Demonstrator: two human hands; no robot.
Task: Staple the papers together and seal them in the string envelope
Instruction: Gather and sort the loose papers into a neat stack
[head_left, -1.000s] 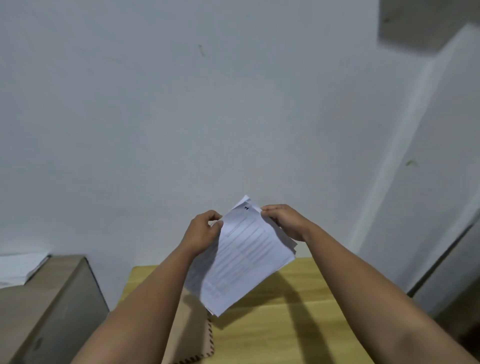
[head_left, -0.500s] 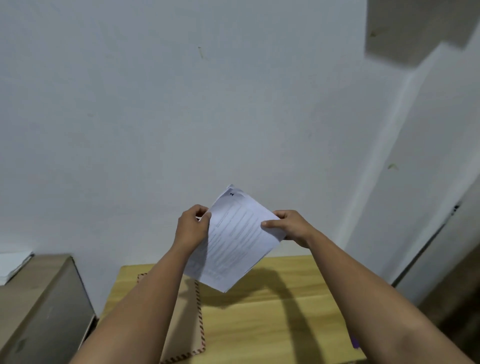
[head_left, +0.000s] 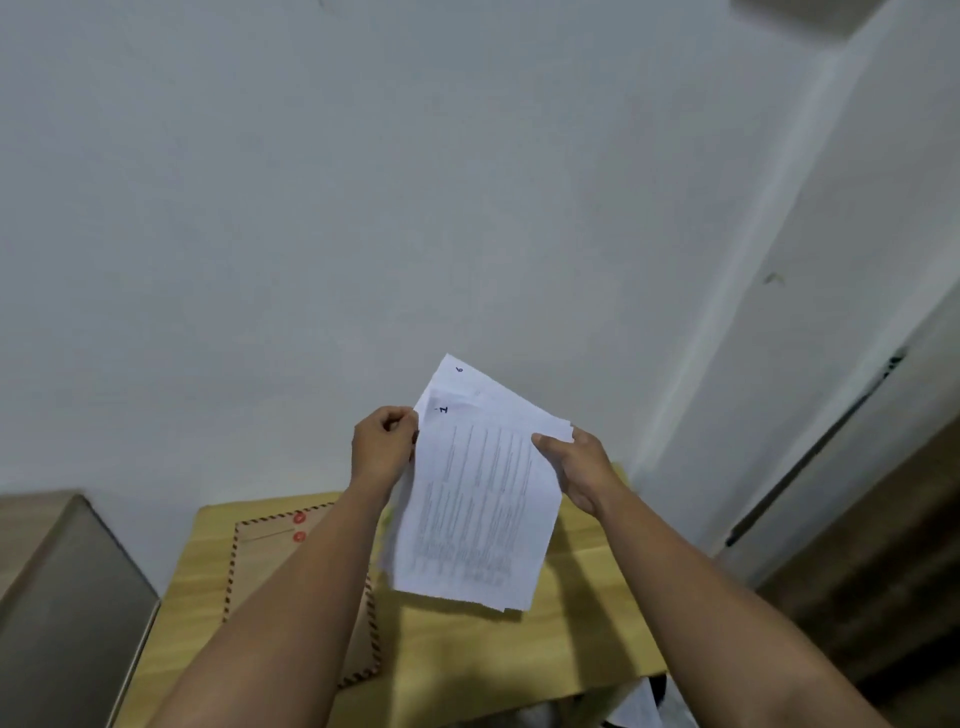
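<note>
Papers (head_left: 478, 499) above table (head_left: 587, 613); envelope (head_left: 270, 566) on table, left.

— Where are your hands?

— Both raised in front of me, forearms reaching forward and up. My left hand (head_left: 383, 448) sits at the left edge of the papers (head_left: 475, 499), near their top corner, fingers curled in a pinching grip on that edge.

— And the other?

— My right hand (head_left: 574, 470) holds the papers' right edge, thumb laid across the front sheet, fingers behind. Wrists roughly level, papers between them.
</note>
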